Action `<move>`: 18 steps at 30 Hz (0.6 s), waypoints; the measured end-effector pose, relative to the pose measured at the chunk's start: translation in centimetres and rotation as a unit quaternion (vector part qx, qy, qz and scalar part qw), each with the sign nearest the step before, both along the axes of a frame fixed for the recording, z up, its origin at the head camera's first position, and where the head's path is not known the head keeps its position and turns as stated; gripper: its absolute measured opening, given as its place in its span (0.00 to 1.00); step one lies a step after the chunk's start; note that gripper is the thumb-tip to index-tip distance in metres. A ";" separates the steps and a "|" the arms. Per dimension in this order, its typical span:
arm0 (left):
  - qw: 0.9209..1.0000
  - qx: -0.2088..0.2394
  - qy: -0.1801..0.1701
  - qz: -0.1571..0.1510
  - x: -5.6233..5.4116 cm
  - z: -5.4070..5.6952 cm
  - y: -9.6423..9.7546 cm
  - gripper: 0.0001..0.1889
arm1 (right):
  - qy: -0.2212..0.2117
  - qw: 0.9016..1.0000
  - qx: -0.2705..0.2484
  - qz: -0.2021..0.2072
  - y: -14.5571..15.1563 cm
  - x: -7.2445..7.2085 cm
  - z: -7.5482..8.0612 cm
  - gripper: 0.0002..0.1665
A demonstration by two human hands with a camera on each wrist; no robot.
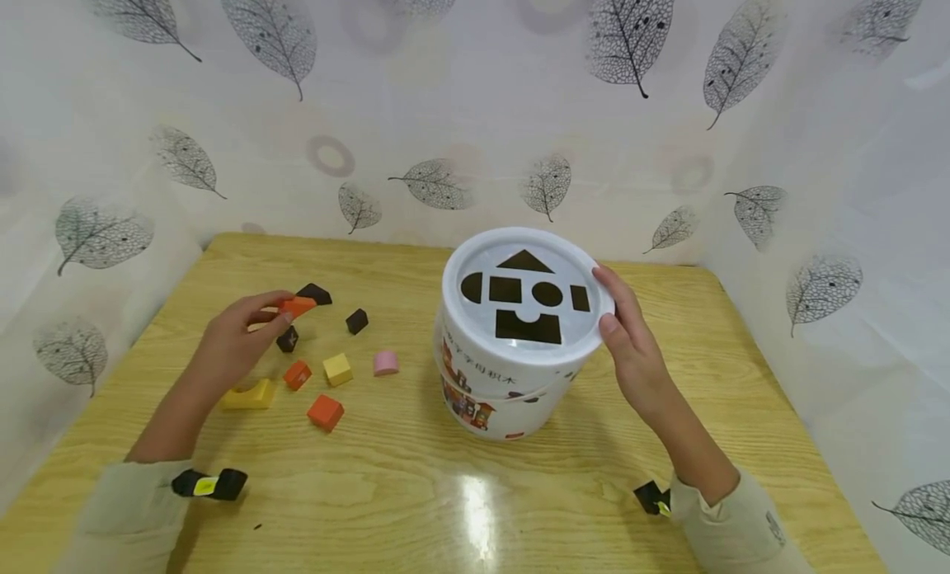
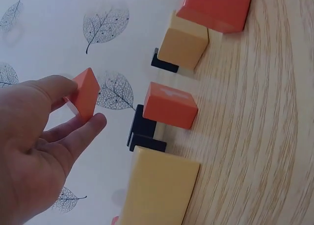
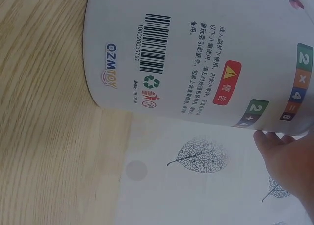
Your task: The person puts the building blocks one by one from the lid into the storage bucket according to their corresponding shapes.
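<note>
Between thumb and fingers, my left hand (image 1: pixel 241 335) pinches an orange triangular block (image 1: pixel 298 306), held above the left side of the table. In the left wrist view the same block (image 2: pixel 87 95) shows its edge between the fingertips. My right hand (image 1: pixel 634 351) grips the right edge of a white shape-sorter bucket (image 1: pixel 512 392), thumb and fingers at the rim. Its white lid (image 1: pixel 482 326) faces up, with dark triangle, half-round, square, round, rectangular and notched holes. In the right wrist view, my hand (image 3: pixel 289 156) lies against the bucket's printed side (image 3: pixel 186 63).
Loose blocks lie left of the bucket: a yellow arch (image 1: pixel 248 396), a small orange block (image 1: pixel 297 374), a red block (image 1: pixel 326 412), a yellow block (image 1: pixel 337 369), a pink half-round (image 1: pixel 386 363) and several dark blocks (image 1: pixel 357 321). Leaf-patterned cloth (image 1: pixel 460 120) surrounds the table's back and sides.
</note>
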State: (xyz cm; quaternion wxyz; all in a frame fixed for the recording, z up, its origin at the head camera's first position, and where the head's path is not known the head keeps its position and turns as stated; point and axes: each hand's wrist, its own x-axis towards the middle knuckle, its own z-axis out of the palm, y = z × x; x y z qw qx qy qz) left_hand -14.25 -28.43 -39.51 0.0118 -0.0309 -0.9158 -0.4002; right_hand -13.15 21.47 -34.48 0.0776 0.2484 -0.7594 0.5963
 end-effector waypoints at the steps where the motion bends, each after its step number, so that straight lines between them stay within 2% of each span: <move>1: 1.000 0.002 -0.002 -0.001 0.0 0.0 0.1 0.29 | 0.001 1.000 0.000 0.000 0.0 0.0 0.0 0.31; 9: 1.000 0.003 -0.011 -0.013 -0.2 0.3 1.0 0.30 | 0.004 1.000 -0.003 0.001 0.0 0.0 -0.1 0.30; 13: 0.999 0.003 -0.023 -0.022 0.0 0.9 1.9 0.32 | -0.002 1.000 0.004 -0.003 0.0 0.0 -0.1 0.31; 18: 0.999 -0.003 -0.005 -0.038 0.4 2.0 3.1 0.31 | -0.005 1.000 0.004 -0.003 0.1 0.0 0.0 0.31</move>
